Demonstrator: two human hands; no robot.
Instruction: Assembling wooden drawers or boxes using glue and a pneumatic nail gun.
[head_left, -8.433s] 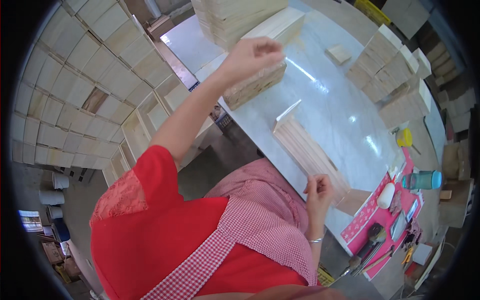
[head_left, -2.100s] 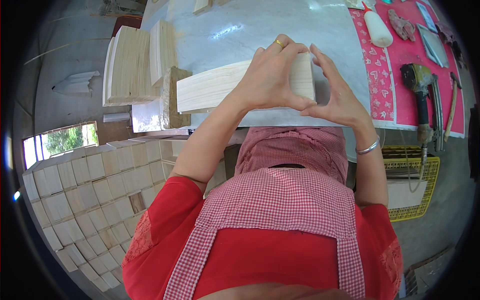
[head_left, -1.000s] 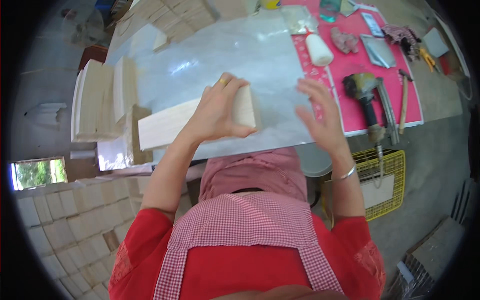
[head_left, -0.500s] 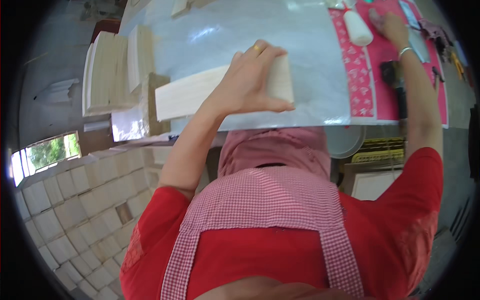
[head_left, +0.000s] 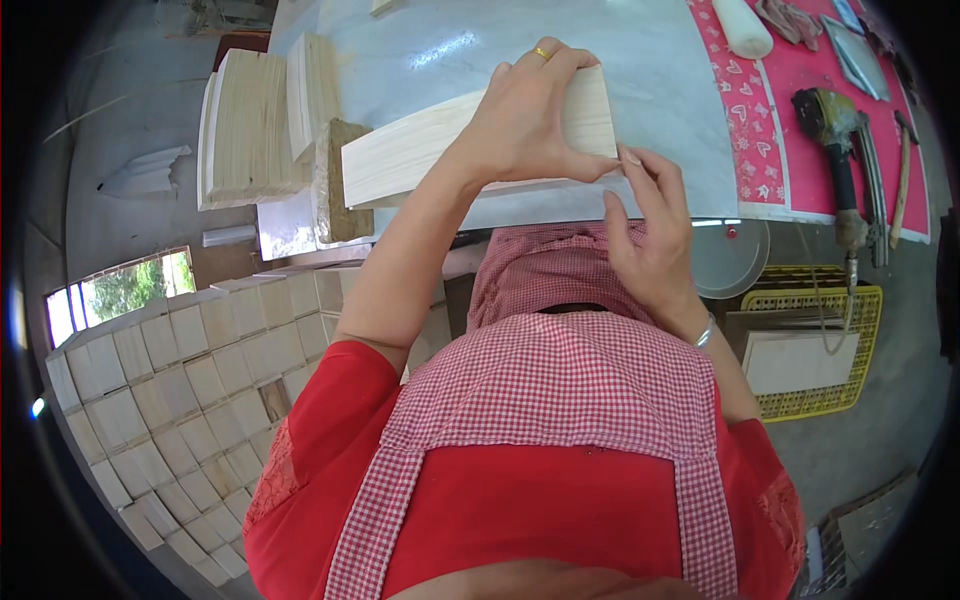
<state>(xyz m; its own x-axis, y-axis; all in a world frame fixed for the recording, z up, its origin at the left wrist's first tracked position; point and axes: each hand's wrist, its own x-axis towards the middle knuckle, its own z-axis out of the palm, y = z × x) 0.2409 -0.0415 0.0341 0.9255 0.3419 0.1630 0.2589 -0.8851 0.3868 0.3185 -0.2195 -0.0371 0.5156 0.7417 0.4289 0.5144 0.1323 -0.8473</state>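
A long pale wooden board [head_left: 410, 150] lies on the pale grey tabletop [head_left: 680, 120], angled slightly upward to the right. My left hand [head_left: 525, 120] spans its right part, fingers over the far edge and thumb along the near one. A yellow ring is on that hand. My right hand [head_left: 650, 225], with a silver bracelet at the wrist, is at the board's near right corner. Its fingertips meet my left thumb tip there, while its own thumb stands apart from the fingers. Whether a small thing lies under those fingertips is hidden.
Wooden board stacks [head_left: 245, 130] and a rough brown block [head_left: 345, 180] stand left. On the pink cloth [head_left: 790, 95] lie a white bottle [head_left: 742, 28], a rag [head_left: 792, 20], a nail gun [head_left: 828, 125] with hose and a hammer [head_left: 902, 170]. A yellow crate [head_left: 868, 350] sits below right.
My right hand has left the rag at the far right and come to the board's near right corner. My left hand keeps its hold on the board. The view has shifted slightly.
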